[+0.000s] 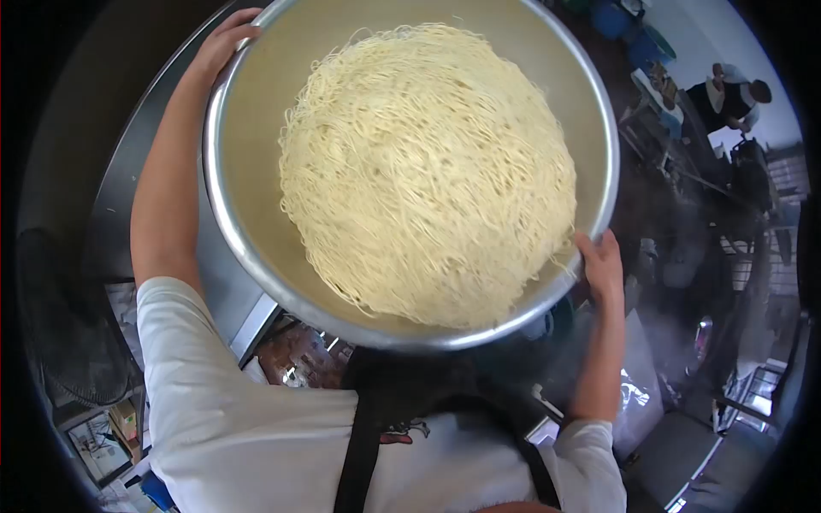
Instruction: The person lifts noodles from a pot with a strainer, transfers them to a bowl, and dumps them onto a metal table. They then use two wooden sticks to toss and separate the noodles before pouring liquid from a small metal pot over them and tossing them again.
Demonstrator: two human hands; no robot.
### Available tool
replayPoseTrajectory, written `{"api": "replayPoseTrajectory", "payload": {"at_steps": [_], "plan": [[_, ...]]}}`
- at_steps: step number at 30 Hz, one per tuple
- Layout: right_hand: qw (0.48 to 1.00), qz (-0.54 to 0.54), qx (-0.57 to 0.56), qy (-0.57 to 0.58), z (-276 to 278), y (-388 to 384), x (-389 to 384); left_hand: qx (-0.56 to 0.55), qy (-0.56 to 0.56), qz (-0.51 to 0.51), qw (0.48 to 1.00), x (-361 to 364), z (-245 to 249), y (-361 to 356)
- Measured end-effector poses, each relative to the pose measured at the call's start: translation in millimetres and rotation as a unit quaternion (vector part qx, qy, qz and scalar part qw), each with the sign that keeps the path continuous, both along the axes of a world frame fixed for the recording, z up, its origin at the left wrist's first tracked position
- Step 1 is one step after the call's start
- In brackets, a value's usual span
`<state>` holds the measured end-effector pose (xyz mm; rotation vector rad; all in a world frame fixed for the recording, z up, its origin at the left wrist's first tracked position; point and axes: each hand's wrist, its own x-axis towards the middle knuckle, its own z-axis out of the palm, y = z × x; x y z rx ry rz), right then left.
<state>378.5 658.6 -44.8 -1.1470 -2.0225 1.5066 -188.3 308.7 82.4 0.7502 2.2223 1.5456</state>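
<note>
A big round metal bowl (pixel 245 184) fills the upper middle of the head view, tilted so its inside faces me. Heaped in it lies a wide mass of thin pale yellow noodles (pixel 428 171), with a few strands hanging near the right rim. My left hand (pixel 229 38) grips the rim at the upper left, fingers curled over the edge. At the lower right my right hand (pixel 602 263) holds the rim, its thumb on the inner side. The underside of the bowl is hidden, and so are the fingers beneath it.
A metal counter (pixel 231 282) runs behind the bowl on the left. A fan (pixel 81 350) stands at the lower left. Another person (pixel 727 103) works at the far upper right, near blue bins (pixel 652 44). Haze drifts over dark equipment on the right.
</note>
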Motion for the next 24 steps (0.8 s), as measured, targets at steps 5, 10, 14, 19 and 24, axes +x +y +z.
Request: {"api": "replayPoseTrajectory", "payload": {"at_steps": [5, 10, 14, 19, 24], "plan": [[0.997, 0.074, 0.019, -0.026, -84, 9, -21, -0.142, -0.189, 0.224, 0.945, 153, -198, -152], [0.996, 0.075, 0.045, -0.026, -81, -38, -74, 0.016, -0.17, 0.375, 0.911, 239, -252, -195], [0.999, 0.05, 0.006, 0.006, -65, -67, -125, 0.079, -0.171, 0.423, 0.887, 215, -261, -193], [0.997, 0.071, 0.004, -0.016, -14, -17, -97, 0.177, -0.183, 0.403, 0.879, 276, -223, -168], [0.983, 0.127, 0.129, 0.028, 130, -30, -150, 0.288, -0.326, 0.397, 0.808, 273, -214, -170]]}}
